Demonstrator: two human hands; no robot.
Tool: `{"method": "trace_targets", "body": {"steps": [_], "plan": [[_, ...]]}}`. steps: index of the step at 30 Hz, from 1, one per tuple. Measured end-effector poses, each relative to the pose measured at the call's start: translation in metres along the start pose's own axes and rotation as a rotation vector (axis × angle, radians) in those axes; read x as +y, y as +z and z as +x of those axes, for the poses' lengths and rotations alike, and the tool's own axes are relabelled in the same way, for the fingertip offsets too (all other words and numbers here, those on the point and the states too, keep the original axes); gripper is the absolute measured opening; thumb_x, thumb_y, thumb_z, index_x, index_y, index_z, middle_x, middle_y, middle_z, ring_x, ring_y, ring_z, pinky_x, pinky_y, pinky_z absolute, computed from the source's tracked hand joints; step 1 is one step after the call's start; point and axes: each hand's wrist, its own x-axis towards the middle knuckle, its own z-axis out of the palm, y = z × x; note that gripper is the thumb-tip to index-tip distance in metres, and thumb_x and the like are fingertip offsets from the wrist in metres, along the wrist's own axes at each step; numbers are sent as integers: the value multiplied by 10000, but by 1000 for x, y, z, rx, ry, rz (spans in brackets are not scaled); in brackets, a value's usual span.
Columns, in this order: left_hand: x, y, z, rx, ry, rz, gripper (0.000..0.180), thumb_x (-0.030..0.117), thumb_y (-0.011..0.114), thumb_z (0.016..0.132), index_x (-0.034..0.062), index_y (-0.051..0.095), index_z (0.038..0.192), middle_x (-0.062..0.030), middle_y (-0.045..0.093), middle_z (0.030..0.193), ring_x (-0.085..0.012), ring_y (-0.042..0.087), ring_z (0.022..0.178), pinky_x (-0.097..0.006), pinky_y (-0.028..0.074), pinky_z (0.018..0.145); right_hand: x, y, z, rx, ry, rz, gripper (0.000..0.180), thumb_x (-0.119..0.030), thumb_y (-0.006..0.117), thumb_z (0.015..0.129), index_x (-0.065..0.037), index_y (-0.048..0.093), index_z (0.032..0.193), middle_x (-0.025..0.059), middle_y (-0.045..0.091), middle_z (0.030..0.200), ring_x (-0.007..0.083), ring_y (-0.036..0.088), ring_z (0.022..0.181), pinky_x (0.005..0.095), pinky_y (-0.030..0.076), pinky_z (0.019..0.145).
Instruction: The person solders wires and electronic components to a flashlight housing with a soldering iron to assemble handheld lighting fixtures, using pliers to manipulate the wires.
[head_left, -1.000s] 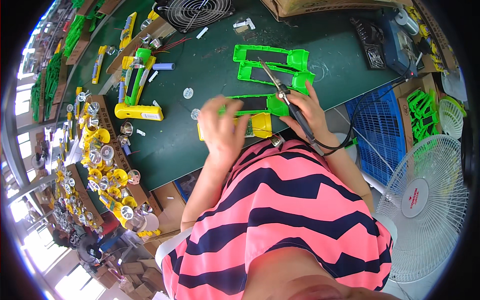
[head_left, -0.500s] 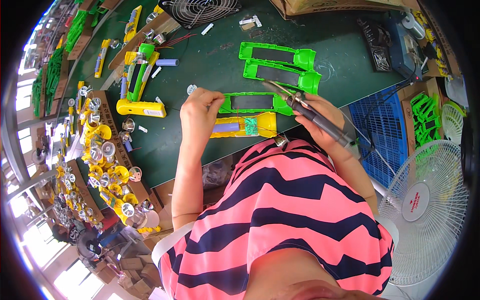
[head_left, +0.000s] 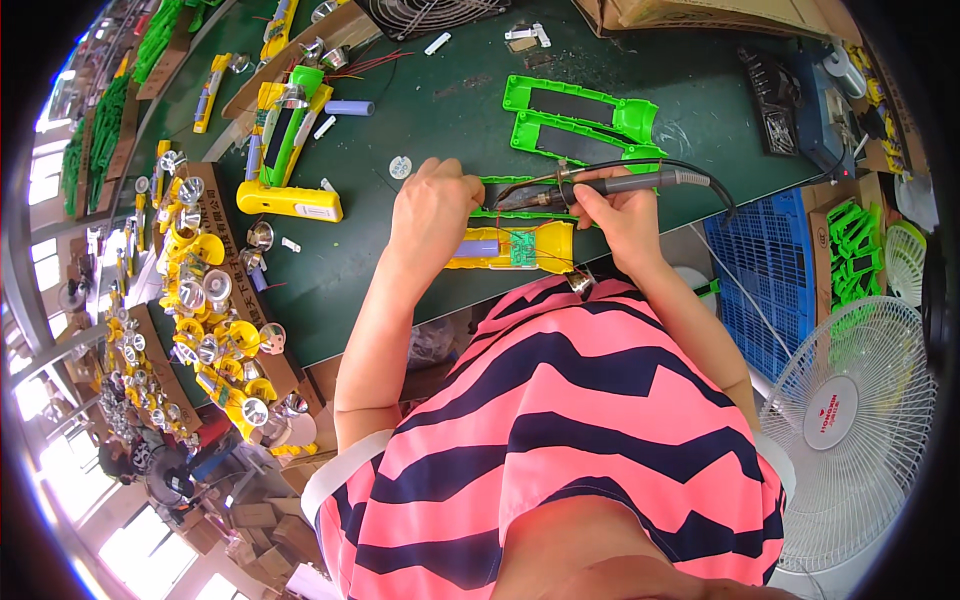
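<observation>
My right hand (head_left: 622, 215) grips a soldering iron (head_left: 645, 182) with a metal tube along its shaft. Its tip points left, over a green plastic casing (head_left: 530, 196) with a dark panel. Just beyond the casing's left end is my left hand (head_left: 435, 205), fingers pinched together; what they hold is hidden. On the near side lies a yellow flashlight casing (head_left: 560, 246), with a blue cylindrical battery (head_left: 480, 248) and a green circuit board (head_left: 523, 249) inside. Thin wires rise from it, and a small shiny reflector (head_left: 580, 284) sits by its right end.
Two more green casings (head_left: 635, 118) lie farther back. On the left are yellow flashlight bodies (head_left: 290, 202), a loose blue battery (head_left: 350, 107) and a box edge (head_left: 235, 230) beside many reflectors. A blue soldering station (head_left: 818, 115) stands back right, a white fan (head_left: 835, 420) at right.
My right hand has swung the soldering iron round to lie flatter, its tip now left toward my left hand. The left hand stays pinched near the casing's end. The whole view has shifted slightly.
</observation>
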Motion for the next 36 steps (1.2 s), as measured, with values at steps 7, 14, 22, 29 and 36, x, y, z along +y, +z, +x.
{"method": "trace_targets", "body": {"steps": [7,14,22,29,36], "plan": [[-2,6,4,-26,-5,49,63,87,590,690,73,649,708,-78,528,720,-251,521,772,-361,441,681,-1,1,3,14,18,-10,175,-56,608,799,38,568,942,77,605,743,99,579,612,191,406,472],[-2,7,5,-33,-16,27,70,72,577,685,56,643,704,-100,530,727,-266,521,778,-366,444,687,0,2,3,0,36,-18,182,-42,608,800,39,567,957,73,609,786,106,600,644,185,401,467],[0,5,5,-65,-38,8,77,58,566,684,48,639,706,-108,534,730,-272,523,784,-372,446,691,-1,0,2,-29,20,-45,185,-45,610,804,42,565,961,81,610,796,112,601,648,194,418,478],[0,4,7,-74,-42,-26,83,57,557,684,43,638,697,-110,540,727,-279,525,790,-379,449,689,-3,-11,-12,39,-184,36,198,-24,630,790,38,563,965,103,616,839,131,622,685,200,481,527],[-1,3,6,-90,-53,-4,79,67,558,684,46,634,693,-102,544,733,-273,529,798,-378,450,688,-7,-39,-30,52,-582,-484,269,-42,639,781,9,561,1033,133,624,884,181,636,739,280,514,665]]}}
